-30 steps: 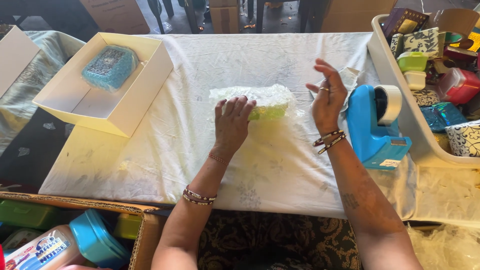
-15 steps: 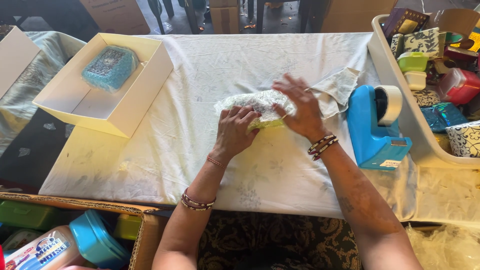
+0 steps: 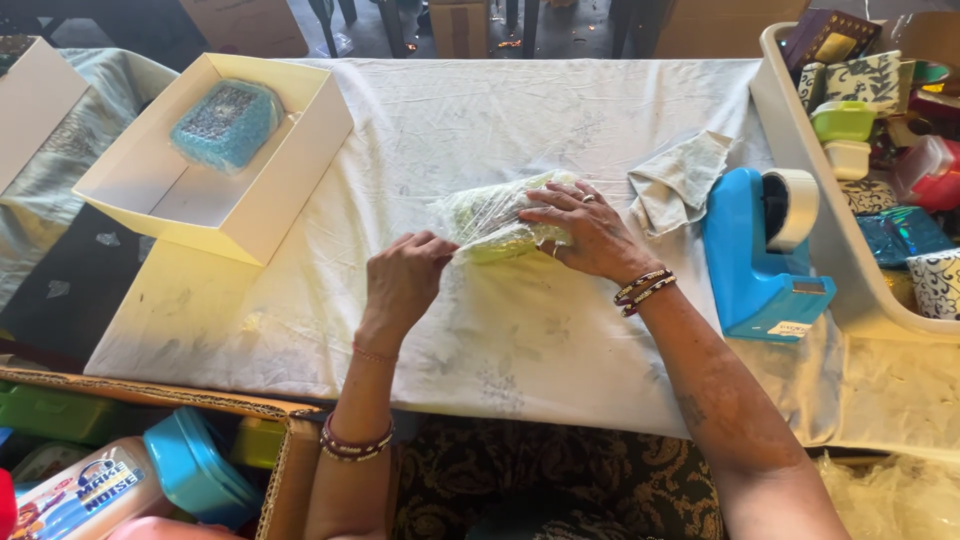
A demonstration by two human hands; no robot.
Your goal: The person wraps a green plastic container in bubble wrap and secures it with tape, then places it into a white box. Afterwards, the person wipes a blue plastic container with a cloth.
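Right hand (image 3: 590, 235) lies flat, fingers spread, on the green bundle (image 3: 500, 222); left hand (image 3: 405, 280) pinches its wrap at the near-left edge. Tape dispenser (image 3: 755, 265) just right of the right wrist, open cloth (image 3: 300, 310) left

White box (image 3: 215, 190) holding a blue wrapped bundle (image 3: 226, 122) — blue tape dispenser (image 3: 760, 255) far right.

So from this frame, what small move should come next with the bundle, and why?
Probably fold the loose wrap end down: the left hand pinches clear wrap at the end of the green bundle, while the right hand presses on top.
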